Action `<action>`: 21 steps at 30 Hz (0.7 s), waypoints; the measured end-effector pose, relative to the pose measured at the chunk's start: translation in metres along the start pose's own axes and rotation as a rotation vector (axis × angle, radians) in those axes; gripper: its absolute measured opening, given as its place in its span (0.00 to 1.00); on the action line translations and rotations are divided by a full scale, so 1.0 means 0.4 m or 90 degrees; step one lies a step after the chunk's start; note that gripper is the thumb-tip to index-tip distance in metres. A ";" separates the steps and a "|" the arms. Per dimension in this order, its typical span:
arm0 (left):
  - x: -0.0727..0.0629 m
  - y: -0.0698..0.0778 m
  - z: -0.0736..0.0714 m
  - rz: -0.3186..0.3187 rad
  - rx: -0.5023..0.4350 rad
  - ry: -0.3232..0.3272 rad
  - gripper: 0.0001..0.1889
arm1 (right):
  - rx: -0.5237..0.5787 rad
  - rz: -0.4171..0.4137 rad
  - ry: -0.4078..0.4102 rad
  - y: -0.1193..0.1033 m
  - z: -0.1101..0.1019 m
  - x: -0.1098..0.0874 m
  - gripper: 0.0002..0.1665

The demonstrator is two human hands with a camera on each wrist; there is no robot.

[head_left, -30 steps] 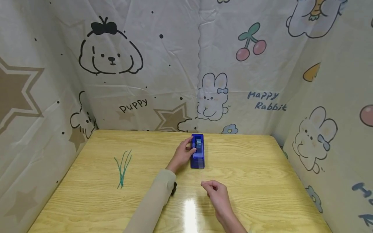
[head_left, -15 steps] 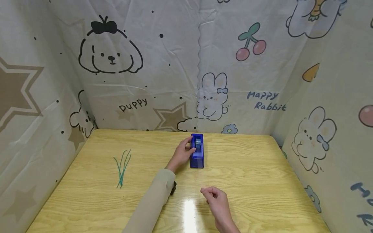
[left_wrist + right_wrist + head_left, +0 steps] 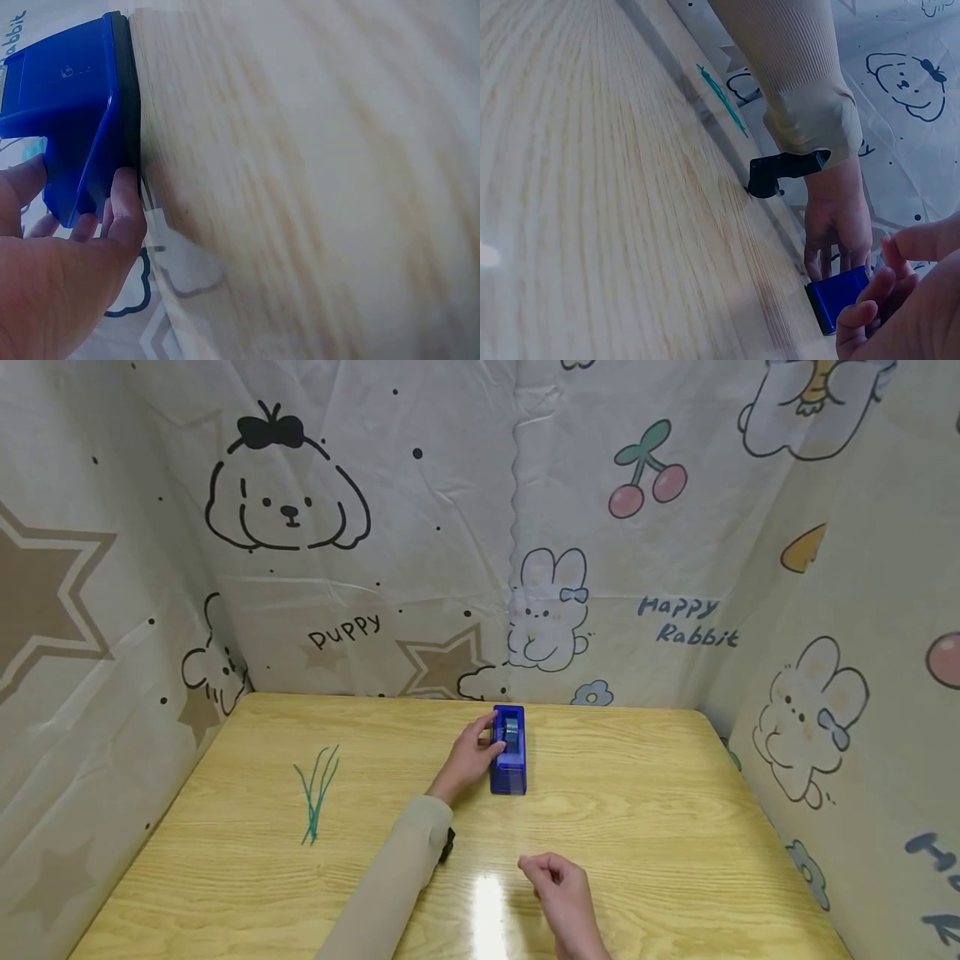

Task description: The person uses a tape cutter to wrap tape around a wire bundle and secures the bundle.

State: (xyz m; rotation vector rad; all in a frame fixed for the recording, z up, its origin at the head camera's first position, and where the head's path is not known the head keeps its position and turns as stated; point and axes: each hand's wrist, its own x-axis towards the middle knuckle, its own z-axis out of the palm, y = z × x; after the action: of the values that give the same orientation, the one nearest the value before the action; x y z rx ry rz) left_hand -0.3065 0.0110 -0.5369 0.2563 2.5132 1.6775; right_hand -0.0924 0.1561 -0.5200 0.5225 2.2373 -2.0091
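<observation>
A blue tape dispenser stands near the back edge of the table, a roll of clear tape in its top. From its left side my left hand grips it, thumb at the front of the roll opening. The left wrist view shows the fingers curled round the dispenser's end, low by its dark base. My right hand is in front of the dispenser, thumb and forefinger pinched together. In the right wrist view a faint clear bit of tape shows at those fingertips; most of the strip is too transparent to follow.
Several thin teal strands, crossing near their lower ends, lie on the left of the wooden table. A printed cloth hangs behind and at both sides. A black wrist mount sits on the left sleeve.
My right hand has drawn back toward the person, away from the dispenser, still pinching. The left hand and the dispenser have stayed in place.
</observation>
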 end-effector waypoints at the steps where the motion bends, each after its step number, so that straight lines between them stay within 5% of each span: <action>1: -0.001 0.000 -0.001 0.002 -0.002 0.000 0.31 | 0.001 -0.003 0.000 0.001 -0.001 -0.001 0.15; 21: 0.001 -0.002 -0.003 -0.004 0.002 -0.005 0.32 | -0.045 -0.022 0.007 0.011 -0.004 -0.023 0.17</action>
State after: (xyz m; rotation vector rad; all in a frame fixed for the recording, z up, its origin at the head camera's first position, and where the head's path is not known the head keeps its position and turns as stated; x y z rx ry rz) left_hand -0.3074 0.0097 -0.5370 0.2549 2.5084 1.6675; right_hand -0.0821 0.1561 -0.5212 0.4924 2.3309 -1.9385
